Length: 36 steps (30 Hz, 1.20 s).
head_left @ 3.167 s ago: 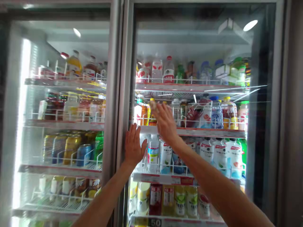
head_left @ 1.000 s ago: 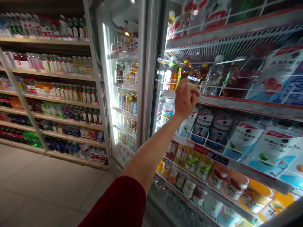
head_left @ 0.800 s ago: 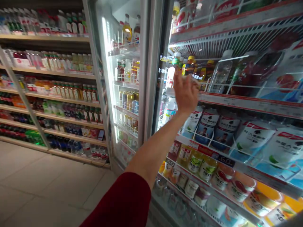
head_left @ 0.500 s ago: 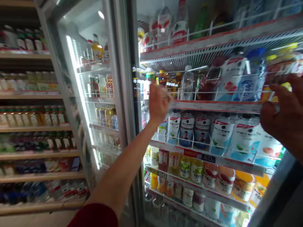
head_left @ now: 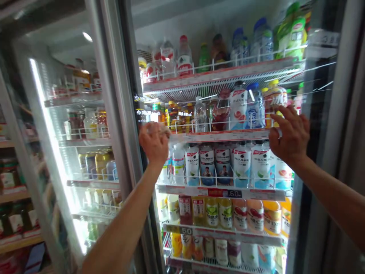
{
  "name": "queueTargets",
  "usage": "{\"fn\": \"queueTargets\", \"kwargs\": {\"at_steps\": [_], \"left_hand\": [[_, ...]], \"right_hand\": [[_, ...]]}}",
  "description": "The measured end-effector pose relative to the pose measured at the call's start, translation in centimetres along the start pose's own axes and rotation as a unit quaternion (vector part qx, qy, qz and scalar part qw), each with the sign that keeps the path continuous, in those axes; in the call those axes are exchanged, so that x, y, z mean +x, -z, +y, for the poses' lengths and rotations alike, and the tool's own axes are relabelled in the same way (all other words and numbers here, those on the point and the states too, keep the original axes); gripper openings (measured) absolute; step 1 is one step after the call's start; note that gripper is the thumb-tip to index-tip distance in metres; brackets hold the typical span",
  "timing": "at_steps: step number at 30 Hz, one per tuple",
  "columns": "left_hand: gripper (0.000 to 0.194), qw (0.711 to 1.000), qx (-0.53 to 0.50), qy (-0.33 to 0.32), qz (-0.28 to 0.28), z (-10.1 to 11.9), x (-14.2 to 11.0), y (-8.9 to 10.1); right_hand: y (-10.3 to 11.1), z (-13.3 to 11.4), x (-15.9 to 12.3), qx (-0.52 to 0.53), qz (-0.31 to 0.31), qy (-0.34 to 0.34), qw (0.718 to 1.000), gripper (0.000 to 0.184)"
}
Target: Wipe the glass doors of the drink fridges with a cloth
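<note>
My left hand (head_left: pixel 154 142) is up at the left side of the lit right-hand fridge. Its fingers are curled on a pale, crumpled cloth (head_left: pixel 157 128), mostly hidden by the hand. My right hand (head_left: pixel 291 131) is raised at the right side of the same fridge, fingers bent and apart, with nothing seen in it. Both hands are against or just before the glass door (head_left: pixel 176 28), which carries reflections of lights and lettering; actual contact cannot be made out. Drink bottles (head_left: pixel 241 163) stand on the shelves behind the glass.
A metal door frame (head_left: pixel 114 95) separates this fridge from the left-hand fridge (head_left: pixel 61 114), also stocked with bottles and cans. Farther left are wooden shelves (head_left: pixel 21 245) with jars and bottles. A grey frame post (head_left: pixel 339 114) borders the right side.
The view has swung right, away from the store shelves. My left hand, earlier with fingers stretched, is curled on the cloth. My right hand, out of view a second ago, has come in at right.
</note>
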<state>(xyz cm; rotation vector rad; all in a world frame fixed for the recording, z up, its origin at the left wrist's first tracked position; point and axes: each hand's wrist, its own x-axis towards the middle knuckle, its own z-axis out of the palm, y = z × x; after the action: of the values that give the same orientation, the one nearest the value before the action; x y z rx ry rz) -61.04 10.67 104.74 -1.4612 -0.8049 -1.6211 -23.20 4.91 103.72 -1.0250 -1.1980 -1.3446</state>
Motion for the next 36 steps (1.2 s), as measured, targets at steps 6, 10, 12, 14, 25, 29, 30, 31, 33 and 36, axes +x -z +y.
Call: {"fn": "queueTargets", "kwargs": {"at_steps": [6, 10, 12, 14, 25, 29, 30, 31, 33, 36], "left_hand": [[0.041, 0.991, -0.049, -0.124, -0.029, 6.9, -3.5, -2.0], [0.043, 0.965, -0.081, -0.234, -0.089, 7.8, -5.3, -2.1], [0.043, 0.989, -0.044, -0.137, -0.041, 3.5, -3.7, -1.3], [0.044, 0.999, -0.013, -0.022, 0.029, -0.8, -1.5, -0.5], [0.037, 0.952, -0.136, -0.228, -0.149, 6.7, -3.1, -2.2], [0.044, 0.998, -0.069, -0.008, 0.01, -0.9, 0.7, -0.8], [0.046, 0.997, -0.068, 0.013, 0.032, -1.5, 1.2, -0.9], [0.046, 0.997, -0.072, 0.015, 0.039, -1.2, 1.4, -1.3], [0.043, 0.994, -0.098, -0.038, 0.007, 1.8, 0.4, -2.2], [0.038, 0.947, -0.172, -0.245, -0.115, 7.7, -2.4, -3.2]], "right_hand": [[0.2, -0.3, 0.0, 0.004, 0.01, 0.004, 1.0, 0.041], [0.6, -0.2, 0.2, 0.007, 0.018, 0.02, 1.0, 0.039], [0.7, -0.4, 0.2, 0.011, 0.024, 0.019, 0.999, 0.038], [0.8, -0.5, 0.2, 0.014, 0.024, 0.013, 1.0, 0.037], [0.9, -0.5, 0.3, 0.001, -0.009, -0.006, 1.0, 0.038], [1.2, -1.0, 0.3, -0.002, -0.026, -0.038, 0.999, 0.039], [1.2, -1.1, 0.2, -0.004, -0.032, -0.046, 0.998, 0.04], [1.2, -1.1, 0.2, -0.006, -0.033, -0.053, 0.998, 0.04], [1.2, -1.1, 0.1, -0.007, -0.031, -0.063, 0.998, 0.041], [1.0, -0.9, 0.0, 0.001, -0.028, -0.062, 0.998, 0.042]]}}
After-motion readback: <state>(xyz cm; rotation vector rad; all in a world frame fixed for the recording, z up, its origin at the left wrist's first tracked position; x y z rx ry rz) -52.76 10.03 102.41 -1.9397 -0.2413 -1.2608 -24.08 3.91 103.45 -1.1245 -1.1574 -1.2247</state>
